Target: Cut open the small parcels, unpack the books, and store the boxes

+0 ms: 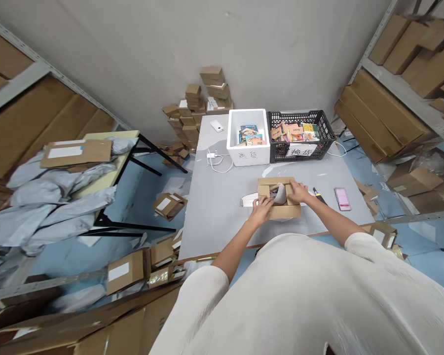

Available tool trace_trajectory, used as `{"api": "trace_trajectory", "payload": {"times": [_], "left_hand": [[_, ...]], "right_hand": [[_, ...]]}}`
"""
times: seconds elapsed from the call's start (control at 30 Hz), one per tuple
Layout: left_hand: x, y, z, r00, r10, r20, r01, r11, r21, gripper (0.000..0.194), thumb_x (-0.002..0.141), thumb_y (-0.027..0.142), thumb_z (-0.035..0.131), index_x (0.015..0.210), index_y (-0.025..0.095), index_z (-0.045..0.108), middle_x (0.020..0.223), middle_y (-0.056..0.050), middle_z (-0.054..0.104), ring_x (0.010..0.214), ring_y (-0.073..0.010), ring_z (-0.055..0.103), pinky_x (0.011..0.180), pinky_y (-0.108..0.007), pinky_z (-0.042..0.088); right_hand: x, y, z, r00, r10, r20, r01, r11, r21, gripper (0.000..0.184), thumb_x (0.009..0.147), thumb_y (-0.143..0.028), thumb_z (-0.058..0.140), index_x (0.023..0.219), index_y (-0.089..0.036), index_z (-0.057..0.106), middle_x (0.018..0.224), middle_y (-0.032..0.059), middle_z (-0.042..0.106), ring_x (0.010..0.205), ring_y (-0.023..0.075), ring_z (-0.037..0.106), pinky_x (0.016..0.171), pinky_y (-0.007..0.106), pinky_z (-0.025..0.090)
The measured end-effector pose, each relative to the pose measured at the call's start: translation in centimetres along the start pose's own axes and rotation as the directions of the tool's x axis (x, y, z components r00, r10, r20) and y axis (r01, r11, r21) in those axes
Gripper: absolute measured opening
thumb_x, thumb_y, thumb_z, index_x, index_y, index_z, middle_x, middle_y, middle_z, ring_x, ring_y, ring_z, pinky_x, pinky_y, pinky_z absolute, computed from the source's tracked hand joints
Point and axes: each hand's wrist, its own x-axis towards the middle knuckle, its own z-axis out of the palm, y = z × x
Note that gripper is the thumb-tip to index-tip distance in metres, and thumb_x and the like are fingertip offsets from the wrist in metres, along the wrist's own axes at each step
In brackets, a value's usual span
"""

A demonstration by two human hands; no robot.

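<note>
A small cardboard box (285, 212) sits on the grey table in front of me with its top flaps folded outward. Inside it lies a curled greyish sheet (280, 194), with darker contents beneath that I cannot make out. My left hand (261, 211) grips the box's left side, fingers over the flap. On the opposite side, my right hand (299, 191) has its fingers closed on the right flap. A white paper slip (249, 199) lies at the box's left. A black and yellow box cutter (319, 196) rests just right of my right hand.
Behind the box stand a white foam box (248, 157) and a black plastic crate (320, 148), both holding booklets. A phone (342, 198) lies at right on the table (210, 212); a white device (217, 126) lies at the back. Grey parcels (81, 202) cover a side table.
</note>
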Motion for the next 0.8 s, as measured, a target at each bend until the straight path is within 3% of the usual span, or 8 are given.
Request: {"api": "trace_trajectory", "payload": {"times": [0.13,0.27,0.37,0.53,0.6,0.7,0.8], "left_hand": [[1.1,-0.1,-0.2,0.993,0.078,0.089,-0.083,0.995,0.052,0.077,0.091,0.007,0.058,0.161,0.036,0.049,0.161,-0.008,0.061,0.165,-0.034,0.031,0.131,-0.067,0.02],[0.2,0.0,-0.4,0.998,0.068,0.017,-0.07,0.993,0.095,0.074,0.093,0.013,0.059,0.163,0.034,0.046,0.161,-0.01,0.059,0.165,-0.035,0.032,0.134,-0.07,0.013],[-1.4,0.0,-0.8,0.997,0.009,-0.082,0.001,0.992,0.124,0.073,0.096,0.021,0.061,0.167,0.032,0.044,0.167,-0.013,0.052,0.166,-0.0352,0.031,0.136,-0.067,0.013],[-2.6,-0.8,-1.8,0.952,-0.258,-0.165,0.279,0.953,0.12,0.087,0.096,0.046,0.069,0.174,0.026,0.033,0.167,-0.019,0.049,0.167,-0.0447,0.022,0.133,-0.072,0.012],[-2.3,-1.2,-2.1,0.942,-0.309,-0.131,0.323,0.939,0.115,0.093,0.095,0.053,0.071,0.174,0.024,0.031,0.163,-0.021,0.053,0.165,-0.0454,0.026,0.133,-0.07,0.013],[-1.3,-2.0,-2.7,0.951,-0.307,-0.045,0.31,0.945,0.107,0.099,0.093,0.057,0.074,0.175,0.025,0.029,0.163,-0.02,0.053,0.158,-0.0421,0.04,0.132,-0.06,0.024],[0.3,-2.9,-3.4,0.963,-0.265,0.04,0.26,0.961,0.094,0.112,0.087,0.059,0.081,0.177,0.03,0.021,0.176,-0.018,0.036,0.156,-0.0415,0.045,0.128,-0.053,0.033]], "right_hand": [[-1.1,-1.9,1.4,0.998,0.061,0.012,-0.06,0.994,-0.088,0.101,0.094,-0.055,0.069,0.176,-0.025,0.018,0.183,0.0179,0.023,0.159,0.0445,0.033,0.121,0.063,0.035],[-1.2,-2.5,2.4,0.996,0.09,0.006,-0.089,0.991,-0.096,0.104,0.092,-0.045,0.069,0.178,-0.027,0.013,0.185,0.0172,0.016,0.161,0.0444,0.029,0.123,0.064,0.031],[-0.8,-2.1,2.4,0.996,0.092,0.007,-0.092,0.995,-0.023,0.107,0.088,-0.042,0.069,0.178,-0.028,0.015,0.186,0.0157,0.016,0.161,0.0462,0.029,0.124,0.067,0.032],[-0.8,0.1,2.0,0.999,0.046,-0.005,-0.043,0.957,0.286,0.1,0.089,-0.04,0.059,0.179,-0.024,0.018,0.184,0.0141,0.023,0.165,0.0425,0.029,0.129,0.067,0.033],[-1.2,1.4,1.9,0.998,-0.008,-0.065,0.035,0.908,0.418,0.094,0.091,-0.038,0.054,0.178,-0.021,0.023,0.183,0.0137,0.029,0.166,0.0365,0.031,0.131,0.06,0.036],[-2.3,3.4,1.9,0.981,-0.004,-0.192,0.11,0.83,0.547,0.086,0.093,-0.033,0.049,0.176,-0.024,0.029,0.178,0.0133,0.038,0.158,0.0322,0.046,0.123,0.054,0.048],[-3.5,5.4,2.2,0.95,0.061,-0.306,0.115,0.842,0.527,0.084,0.091,-0.03,0.05,0.172,-0.022,0.033,0.171,0.0172,0.045,0.144,0.0322,0.057,0.114,0.052,0.055]]}}
